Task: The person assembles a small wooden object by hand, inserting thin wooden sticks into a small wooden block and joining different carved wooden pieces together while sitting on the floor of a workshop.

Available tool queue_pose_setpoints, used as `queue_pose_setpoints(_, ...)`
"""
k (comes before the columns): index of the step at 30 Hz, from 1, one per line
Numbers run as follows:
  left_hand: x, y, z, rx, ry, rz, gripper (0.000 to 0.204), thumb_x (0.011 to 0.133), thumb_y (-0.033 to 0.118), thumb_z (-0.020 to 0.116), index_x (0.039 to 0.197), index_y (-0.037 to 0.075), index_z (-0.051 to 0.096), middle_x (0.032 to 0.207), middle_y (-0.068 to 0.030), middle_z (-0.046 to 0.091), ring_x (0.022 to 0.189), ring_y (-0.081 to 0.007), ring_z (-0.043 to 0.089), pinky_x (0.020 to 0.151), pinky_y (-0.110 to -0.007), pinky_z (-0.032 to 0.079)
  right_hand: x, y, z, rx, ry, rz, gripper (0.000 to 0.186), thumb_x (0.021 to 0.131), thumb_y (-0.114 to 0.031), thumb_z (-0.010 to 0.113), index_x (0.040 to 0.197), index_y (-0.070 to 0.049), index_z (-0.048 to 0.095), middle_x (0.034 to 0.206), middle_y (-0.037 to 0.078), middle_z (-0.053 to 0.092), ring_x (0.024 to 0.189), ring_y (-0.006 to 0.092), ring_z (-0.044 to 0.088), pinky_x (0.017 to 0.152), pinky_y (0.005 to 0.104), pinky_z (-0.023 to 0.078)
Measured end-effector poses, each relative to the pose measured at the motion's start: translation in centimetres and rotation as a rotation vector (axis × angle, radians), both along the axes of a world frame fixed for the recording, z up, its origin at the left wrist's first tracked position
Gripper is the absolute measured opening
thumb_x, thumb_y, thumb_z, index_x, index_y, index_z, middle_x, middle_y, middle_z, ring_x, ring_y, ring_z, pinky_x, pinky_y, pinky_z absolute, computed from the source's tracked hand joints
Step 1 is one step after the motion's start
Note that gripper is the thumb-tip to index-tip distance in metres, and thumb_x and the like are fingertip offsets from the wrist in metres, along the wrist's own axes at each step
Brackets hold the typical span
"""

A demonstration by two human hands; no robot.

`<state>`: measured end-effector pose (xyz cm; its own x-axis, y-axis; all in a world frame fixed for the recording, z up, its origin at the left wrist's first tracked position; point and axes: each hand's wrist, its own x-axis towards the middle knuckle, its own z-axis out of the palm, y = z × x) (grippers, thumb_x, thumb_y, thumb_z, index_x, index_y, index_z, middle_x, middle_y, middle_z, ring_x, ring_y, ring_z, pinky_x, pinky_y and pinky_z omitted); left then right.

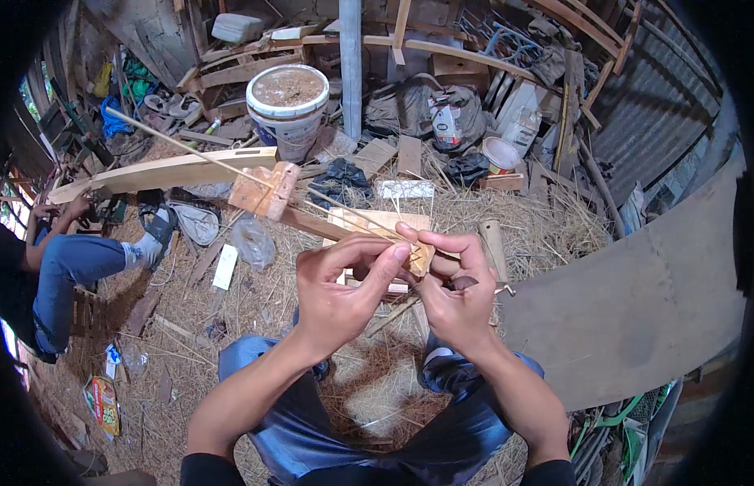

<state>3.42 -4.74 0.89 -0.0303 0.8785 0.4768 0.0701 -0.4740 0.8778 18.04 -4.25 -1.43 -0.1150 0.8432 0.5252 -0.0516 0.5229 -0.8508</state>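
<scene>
The left hand (340, 283) and right hand (458, 308) are clamping their fingers on the wood piece (421, 257), just ahead of the knees (251, 356), while a thin stick (190, 150) is jutting past the block (254, 197), so a slackening pinch or sideways knock might be twisting it or snapping the stick.

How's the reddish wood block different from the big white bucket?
The block is reddish brown, while the bucket has white walls. The block has flat sides and corners; the bucket is round. The block is tilted, but the bucket stands upright. The block is smaller than the bucket.
</scene>
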Motion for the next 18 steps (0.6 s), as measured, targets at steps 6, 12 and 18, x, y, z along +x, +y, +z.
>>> queue_pose_setpoints(6,0.1,-0.07,-0.46,-0.037,-0.047,0.01,0.011,0.083,0.005,0.066,0.083,-0.005,0.067,0.073,-0.0085,0.067,0.062,-0.0084,0.063,0.053,-0.021,0.047,0.46,-0.17,0.08,-0.022,-0.129,-0.006,0.028,0.086,0.011,0.053,0.111,0.005,0.041,0.12,0.025,0.055,0.108,0.0239,0.058,0.088,0.0295,0.051)
queue_pose_setpoints(12,0.32,-0.06,-0.48,-0.038,-0.088,0.0,0.011,0.083,0.005,0.067,0.085,-0.005,0.066,0.073,-0.0083,0.067,0.063,-0.0085,0.064,0.054,-0.021,0.048,0.09,0.13,-0.2,0.043,-0.041,-0.041,0.031,0.081,0.013,0.054,0.11,0.008,0.045,0.113,0.02,0.061,0.097,0.022,0.064,0.077,0.0256,0.054)
queue_pose_setpoints(18,0.39,-0.05,-0.25,-0.027,-0.118,-0.024,0.01,0.085,0.004,0.064,0.088,-0.006,0.066,0.075,-0.0098,0.068,0.064,-0.0105,0.066,0.055,-0.021,0.049,-0.07,0.0,0.05,-0.001,0.03,0.0,0.032,0.081,0.014,0.054,0.111,0.009,0.043,0.115,0.021,0.059,0.101,0.0246,0.062,0.082,0.0287,0.055)
